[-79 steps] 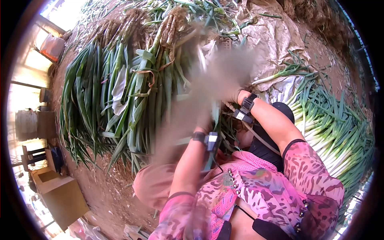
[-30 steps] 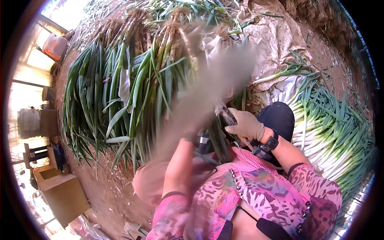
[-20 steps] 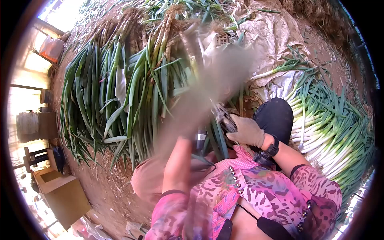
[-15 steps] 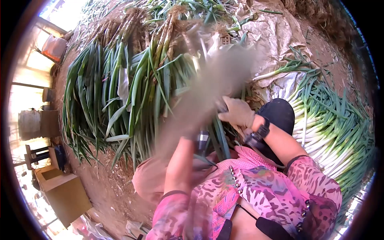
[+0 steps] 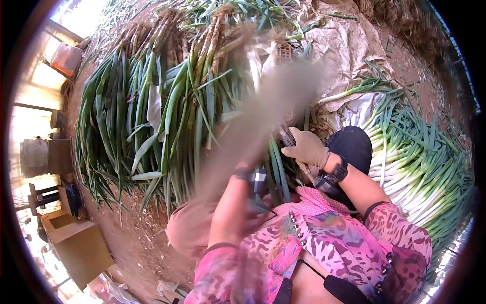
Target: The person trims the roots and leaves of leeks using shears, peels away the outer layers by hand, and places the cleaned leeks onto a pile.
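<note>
My right hand [image 5: 307, 148], in a tan glove with a dark watch at the wrist, is closed round a slim tool with a brown handle [image 5: 305, 169] and a dark end, whose kind I cannot make out. A brownish blur [image 5: 263, 101] covers the middle of the view and hides my left hand; only its forearm and dark wristband [image 5: 243, 174] show. Green leaves [image 5: 278, 169] hang between the two wrists. Left of the blur lies a large heap of long green onions [image 5: 172, 111], roots at the top.
Cleaned onions with white stalks [image 5: 405, 167] are piled at the right. A crumpled tan sheet [image 5: 344, 45] lies at the top right, with a single onion [image 5: 349, 92] at its lower edge. An open cardboard box [image 5: 83, 253] stands at the lower left. My dark-clad knee [image 5: 352, 144] is beside my right hand.
My right hand has shifted slightly right and down, showing more of the tool. My left wrist has moved a little, and its wristband is now plainer. The blur remains.
</note>
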{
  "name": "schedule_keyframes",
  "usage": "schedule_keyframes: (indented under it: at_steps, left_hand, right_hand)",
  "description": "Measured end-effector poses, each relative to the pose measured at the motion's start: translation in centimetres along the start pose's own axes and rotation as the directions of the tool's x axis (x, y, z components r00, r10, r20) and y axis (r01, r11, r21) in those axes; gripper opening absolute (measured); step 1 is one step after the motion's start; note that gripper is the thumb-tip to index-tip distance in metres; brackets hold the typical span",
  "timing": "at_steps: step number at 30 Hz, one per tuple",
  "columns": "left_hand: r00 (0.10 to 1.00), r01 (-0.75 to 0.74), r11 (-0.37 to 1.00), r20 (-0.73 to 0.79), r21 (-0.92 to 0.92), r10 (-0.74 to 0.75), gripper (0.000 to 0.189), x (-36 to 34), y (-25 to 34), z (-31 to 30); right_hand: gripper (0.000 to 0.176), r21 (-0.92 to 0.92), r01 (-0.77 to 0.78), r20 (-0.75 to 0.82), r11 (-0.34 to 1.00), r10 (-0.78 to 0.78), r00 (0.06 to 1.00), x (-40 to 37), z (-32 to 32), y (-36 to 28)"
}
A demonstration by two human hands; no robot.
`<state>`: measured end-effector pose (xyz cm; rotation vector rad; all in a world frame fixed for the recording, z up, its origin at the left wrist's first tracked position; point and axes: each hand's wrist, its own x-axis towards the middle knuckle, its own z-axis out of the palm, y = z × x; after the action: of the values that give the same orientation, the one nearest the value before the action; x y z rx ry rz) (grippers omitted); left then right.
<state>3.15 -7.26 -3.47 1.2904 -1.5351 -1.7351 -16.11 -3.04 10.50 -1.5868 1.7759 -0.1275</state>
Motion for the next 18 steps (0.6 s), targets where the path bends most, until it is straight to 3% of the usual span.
schedule_keyframes:
  at_steps: [2, 5, 9, 13, 16, 18]
  left_hand:
    - [0.999, -0.046, 0.999, -0.006, -0.002, 0.046, 0.045, 0.4, -1.6, 0.5]
    - [0.998, 0.044, 0.975, -0.025, -0.217, -0.051, 0.042, 1.3, -2.9, 1.3]
    - [0.989, 0.128, 0.939, -0.026, -0.319, -0.144, 0.041, 1.7, -4.3, 2.0]
    - [0.98, 0.151, 0.952, -0.089, -0.265, -0.18, 0.045, 1.2, -4.3, 2.3]
    - [0.985, 0.133, 0.939, -0.064, -0.316, -0.161, 0.048, 0.0, -2.8, 1.7]
    - [0.992, 0.087, 0.95, -0.063, -0.299, -0.11, 0.051, -0.2, -2.3, 0.8]
  right_hand:
    - [0.053, -0.049, -0.025, -0.012, 0.998, 0.024, 1.0, -0.1, 1.0, 1.0]
    - [0.055, -0.053, 0.008, -0.09, 0.999, -0.013, 0.996, 2.8, 0.5, 1.1]
    - [0.049, -0.019, 0.32, -0.16, 0.947, -0.319, 0.934, 13.0, 1.0, 3.8]
    - [0.046, -0.066, 0.185, -0.09, 0.981, -0.19, 0.978, 16.3, -2.6, 1.4]
    - [0.048, 0.175, -0.103, 0.014, 0.979, 0.102, 0.995, 14.0, -4.6, -1.8]
    - [0.047, 0.238, -0.015, -0.041, 0.971, 0.026, 0.999, 12.7, -3.1, -1.1]
